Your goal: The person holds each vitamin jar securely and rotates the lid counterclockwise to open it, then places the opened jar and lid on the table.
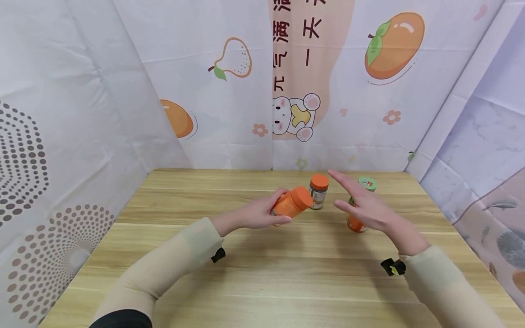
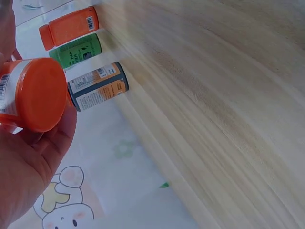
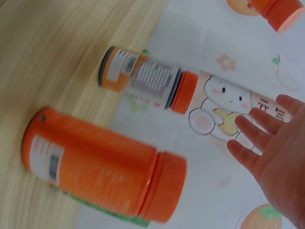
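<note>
My left hand (image 1: 262, 212) grips an orange bottle (image 1: 287, 207) with an orange lid, tilted and raised over the table. The left wrist view shows the base or lid end of that bottle (image 2: 43, 95) facing the camera, with fingers around its side. My right hand (image 1: 367, 209) hangs in the air, fingers extended and holding nothing. Partly hidden below it stands another orange bottle (image 3: 95, 164). A green can (image 2: 76, 51) with a light green top is just behind that bottle. Between the hands, farther back, is a small dark-based jar (image 1: 318, 195) with an orange lid.
The wooden table (image 1: 262, 278) reaches back to a printed white curtain (image 1: 229, 114) with fruit and a cartoon animal. More cloth hangs along the left side (image 1: 74, 150) and the right side (image 1: 480, 136). The standing containers are grouped at the table's back right.
</note>
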A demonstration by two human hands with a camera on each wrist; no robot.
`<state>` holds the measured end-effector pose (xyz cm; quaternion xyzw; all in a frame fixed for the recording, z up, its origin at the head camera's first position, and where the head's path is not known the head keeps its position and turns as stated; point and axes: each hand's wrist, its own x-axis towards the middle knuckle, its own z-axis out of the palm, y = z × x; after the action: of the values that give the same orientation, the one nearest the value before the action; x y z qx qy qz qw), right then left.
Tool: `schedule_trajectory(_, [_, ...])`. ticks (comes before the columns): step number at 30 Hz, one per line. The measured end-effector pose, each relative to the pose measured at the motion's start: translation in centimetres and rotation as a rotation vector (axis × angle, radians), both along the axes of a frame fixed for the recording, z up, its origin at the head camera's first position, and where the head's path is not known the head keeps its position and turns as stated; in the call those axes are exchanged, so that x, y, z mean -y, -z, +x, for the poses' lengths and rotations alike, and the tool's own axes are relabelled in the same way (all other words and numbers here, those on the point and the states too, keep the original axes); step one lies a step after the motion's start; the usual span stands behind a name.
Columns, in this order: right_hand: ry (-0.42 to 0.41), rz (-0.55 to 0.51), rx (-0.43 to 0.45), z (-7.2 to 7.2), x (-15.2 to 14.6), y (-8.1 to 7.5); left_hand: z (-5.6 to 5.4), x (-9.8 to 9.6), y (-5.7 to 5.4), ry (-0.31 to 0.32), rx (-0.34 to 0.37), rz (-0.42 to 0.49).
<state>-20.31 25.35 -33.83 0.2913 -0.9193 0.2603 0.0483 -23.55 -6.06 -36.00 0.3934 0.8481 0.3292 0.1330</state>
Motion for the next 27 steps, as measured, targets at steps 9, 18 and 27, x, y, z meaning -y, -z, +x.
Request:
schedule_trajectory(9, [-0.033,-0.022,0.025,0.8,2.0,-0.6,0.6,1.0,-0.6,-0.022,-0.049,0.013])
schedule_trajectory(18, [-0.103,-0.105,0.014,1.4,3.7,-0.4,1.3,1.2,-0.3,-0.011,-0.057,0.058])
schedule_trajectory(27, [-0.145,-0.205,0.009,1.4,5.2,0.6,1.9,1.3,-0.4,-0.027,-0.075,0.105])
